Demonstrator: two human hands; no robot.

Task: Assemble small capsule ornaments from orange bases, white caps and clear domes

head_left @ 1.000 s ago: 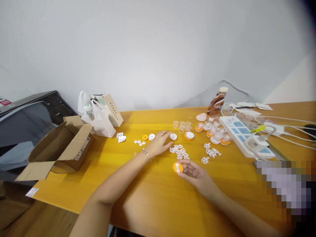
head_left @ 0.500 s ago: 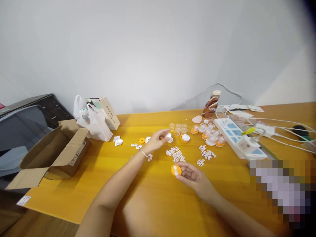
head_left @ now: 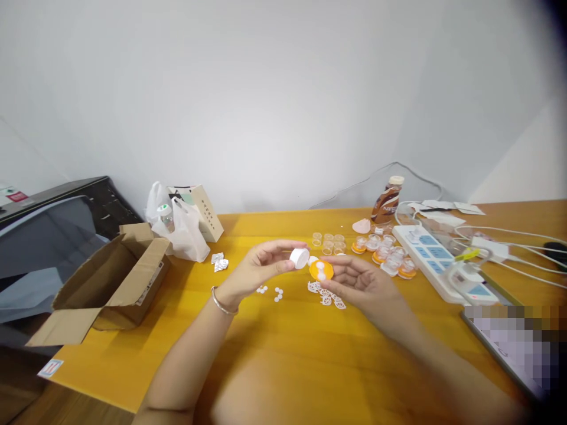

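Note:
Between thumb and fingers, my left hand holds a small round white cap, tilted on its side. Close beside it, my right hand pinches an orange disc with white round pieces on its face. The two parts are apart by a narrow gap. Below my right hand lie flat white cut-out pieces, partly covered by it. Several small white discs rest on the table under my left wrist. Clear plastic cups stand behind my hands.
Orange-and-clear assembled pieces cluster beside a white power strip with cables. A brown drink bottle stands behind them. An open cardboard box, a white plastic bag and foil packets are on the left. A screen device lies at right.
My left hand has lifted the white cap from the table and brought it toward me. My right hand has raised the orange disc to meet it. The view has shifted slightly.

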